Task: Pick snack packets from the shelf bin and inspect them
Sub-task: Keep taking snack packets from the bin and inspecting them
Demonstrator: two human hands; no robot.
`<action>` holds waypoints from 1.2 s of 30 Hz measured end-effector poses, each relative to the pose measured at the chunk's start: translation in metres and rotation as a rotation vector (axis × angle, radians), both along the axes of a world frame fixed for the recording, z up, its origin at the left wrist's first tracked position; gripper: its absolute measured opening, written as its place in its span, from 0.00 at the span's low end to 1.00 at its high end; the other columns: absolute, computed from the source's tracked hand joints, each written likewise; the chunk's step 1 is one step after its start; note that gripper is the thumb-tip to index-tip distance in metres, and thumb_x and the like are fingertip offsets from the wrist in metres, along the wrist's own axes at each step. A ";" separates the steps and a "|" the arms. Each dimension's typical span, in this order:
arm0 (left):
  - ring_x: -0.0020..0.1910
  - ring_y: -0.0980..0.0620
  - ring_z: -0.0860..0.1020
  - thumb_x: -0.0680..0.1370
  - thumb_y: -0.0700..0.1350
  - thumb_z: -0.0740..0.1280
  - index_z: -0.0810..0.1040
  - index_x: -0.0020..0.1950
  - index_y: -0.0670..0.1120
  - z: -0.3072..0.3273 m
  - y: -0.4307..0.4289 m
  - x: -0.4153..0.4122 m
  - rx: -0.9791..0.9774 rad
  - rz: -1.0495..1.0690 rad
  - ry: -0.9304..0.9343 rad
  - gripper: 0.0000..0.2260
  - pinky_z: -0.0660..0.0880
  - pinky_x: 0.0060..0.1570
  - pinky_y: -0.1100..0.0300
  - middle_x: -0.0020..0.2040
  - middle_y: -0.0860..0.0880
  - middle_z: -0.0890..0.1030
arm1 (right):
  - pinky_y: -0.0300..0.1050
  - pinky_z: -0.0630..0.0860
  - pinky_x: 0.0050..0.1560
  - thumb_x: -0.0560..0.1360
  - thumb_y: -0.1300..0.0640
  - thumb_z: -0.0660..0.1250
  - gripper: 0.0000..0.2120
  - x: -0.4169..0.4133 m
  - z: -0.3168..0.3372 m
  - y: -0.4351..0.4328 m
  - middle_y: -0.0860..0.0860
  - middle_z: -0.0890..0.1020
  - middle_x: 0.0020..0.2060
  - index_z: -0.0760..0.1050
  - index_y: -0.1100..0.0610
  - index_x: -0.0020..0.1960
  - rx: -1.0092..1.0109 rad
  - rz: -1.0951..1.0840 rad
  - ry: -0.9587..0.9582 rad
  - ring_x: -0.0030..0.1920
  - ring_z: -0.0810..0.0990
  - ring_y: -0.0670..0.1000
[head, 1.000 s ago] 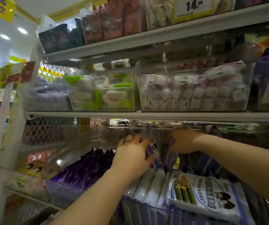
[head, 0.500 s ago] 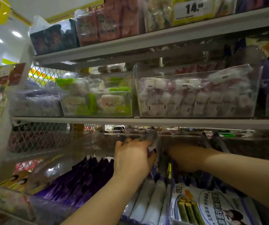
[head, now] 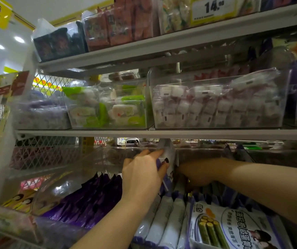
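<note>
At nine o'clock of the hands, a row of purple packets [head: 90, 196] stands on edge in the neighbouring clear compartment. The left hand [head: 142, 177] reaches into the shelf bin [head: 111, 159] under the middle shelf. Its fingers [head: 153, 153] are clamped on a snack packet [head: 168, 151], fingers over the near face and thumb pressed against its edge. That packet stands upright at the hand's one o'clock, its top raised above the rest and almost touching the shelf overhead. It is flat, white and purple, with small dark print. Just beside it at three o'clock, the right hand [head: 196, 174] is sunk among the standing packs; whether its fingers are apart or closed cannot be told. At five o'clock lies a front packet [head: 233, 229] picturing green rolls.

This looks like the picking step, with inspection not yet begun. The next move likely calls for drawing the packet down and out beneath the shelf edge, then turning its face to view.
</note>
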State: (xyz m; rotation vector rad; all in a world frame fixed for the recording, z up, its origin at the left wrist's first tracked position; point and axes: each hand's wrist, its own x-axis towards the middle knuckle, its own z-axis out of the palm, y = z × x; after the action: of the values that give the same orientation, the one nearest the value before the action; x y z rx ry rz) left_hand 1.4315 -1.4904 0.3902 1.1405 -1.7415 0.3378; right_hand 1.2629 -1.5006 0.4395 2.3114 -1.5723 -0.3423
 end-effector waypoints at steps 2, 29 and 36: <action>0.62 0.53 0.74 0.79 0.59 0.61 0.69 0.71 0.62 0.000 0.001 0.000 -0.004 0.004 -0.007 0.19 0.66 0.61 0.56 0.66 0.56 0.76 | 0.50 0.74 0.62 0.79 0.58 0.63 0.18 0.000 -0.001 -0.003 0.57 0.78 0.62 0.70 0.55 0.69 0.006 0.025 0.079 0.59 0.78 0.57; 0.55 0.45 0.79 0.78 0.53 0.66 0.73 0.69 0.56 0.004 0.020 -0.022 -0.053 -0.102 -0.069 0.19 0.75 0.50 0.52 0.61 0.51 0.78 | 0.40 0.72 0.45 0.76 0.62 0.65 0.13 -0.064 -0.005 0.125 0.48 0.78 0.49 0.74 0.52 0.59 -0.713 0.047 -0.492 0.46 0.77 0.48; 0.57 0.45 0.78 0.77 0.50 0.68 0.74 0.69 0.55 0.017 0.022 -0.064 -0.025 -0.277 -0.158 0.20 0.76 0.55 0.49 0.62 0.48 0.78 | 0.47 0.73 0.56 0.75 0.66 0.66 0.16 -0.088 -0.006 0.162 0.51 0.79 0.56 0.75 0.55 0.61 -0.748 0.107 -0.672 0.57 0.77 0.53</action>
State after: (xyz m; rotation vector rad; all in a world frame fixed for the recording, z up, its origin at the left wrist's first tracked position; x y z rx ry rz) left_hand 1.3670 -1.4687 0.4070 0.8588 -1.9995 0.2841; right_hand 1.1752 -1.3385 0.4331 1.9426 -1.4506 0.9786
